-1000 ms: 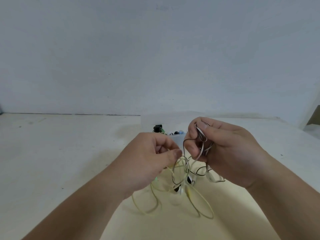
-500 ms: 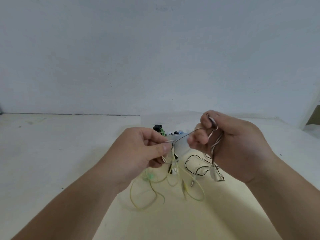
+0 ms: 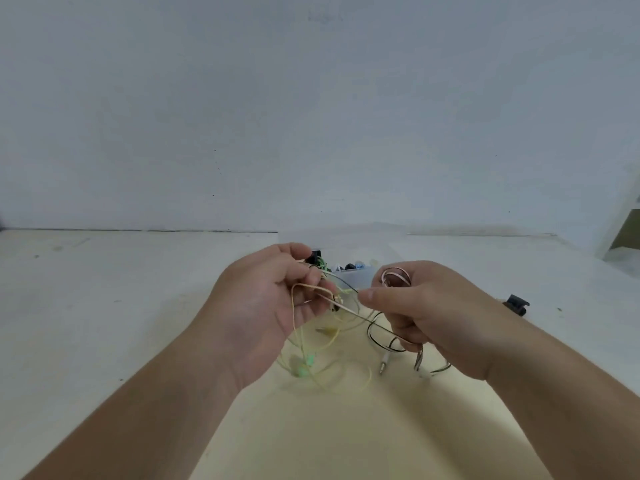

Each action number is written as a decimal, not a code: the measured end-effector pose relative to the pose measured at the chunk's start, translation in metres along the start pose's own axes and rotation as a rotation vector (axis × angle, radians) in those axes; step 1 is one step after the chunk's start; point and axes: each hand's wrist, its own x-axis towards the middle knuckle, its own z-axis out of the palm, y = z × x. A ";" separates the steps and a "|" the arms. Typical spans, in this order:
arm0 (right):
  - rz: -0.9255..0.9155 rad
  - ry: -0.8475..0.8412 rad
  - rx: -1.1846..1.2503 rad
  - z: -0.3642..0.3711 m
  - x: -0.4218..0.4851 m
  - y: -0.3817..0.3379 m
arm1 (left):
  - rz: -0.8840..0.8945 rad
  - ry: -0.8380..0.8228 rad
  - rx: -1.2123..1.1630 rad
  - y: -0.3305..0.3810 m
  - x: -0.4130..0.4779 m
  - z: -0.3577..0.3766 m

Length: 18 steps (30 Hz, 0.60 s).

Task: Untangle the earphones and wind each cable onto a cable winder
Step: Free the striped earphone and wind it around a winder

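Observation:
A tangle of thin earphone cables hangs between my hands above the pale tabletop. My left hand (image 3: 277,306) grips loops of the yellow-green cable (image 3: 301,341), whose green earbuds (image 3: 304,367) lie on the table below. My right hand (image 3: 426,313) pinches the black-and-white cable (image 3: 384,337) between thumb and forefinger, with a pinkish loop (image 3: 394,273) coming out over its knuckles. That cable's jack plug (image 3: 382,363) dangles near the table. A taut strand runs from one hand to the other.
A clear plastic box (image 3: 356,275) holding small dark and light pieces stands just behind my hands. A black cable winder (image 3: 516,304) lies on the table to the right. A white wall closes off the back.
My hands have drawn further apart, stretching a strand between them. My right hand has dropped lower and rightward; the yellow-green loops have slid left with my left hand.

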 end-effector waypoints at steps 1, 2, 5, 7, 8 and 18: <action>0.001 0.008 -0.011 0.000 0.000 0.001 | 0.003 -0.021 0.025 0.001 -0.001 0.000; 0.000 0.013 -0.003 0.001 0.000 0.001 | 0.009 -0.041 0.070 0.001 -0.002 0.000; -0.026 0.005 0.020 0.003 -0.001 0.000 | 0.038 -0.095 0.203 0.000 -0.005 0.001; -0.070 -0.040 0.004 0.004 -0.003 -0.001 | 0.048 -0.130 0.221 0.000 -0.007 0.003; -0.091 -0.077 -0.016 0.005 -0.004 -0.001 | 0.050 -0.144 0.220 0.000 -0.008 0.004; -0.111 -0.192 0.091 0.006 0.002 0.004 | 0.086 -0.231 0.259 0.003 -0.010 0.004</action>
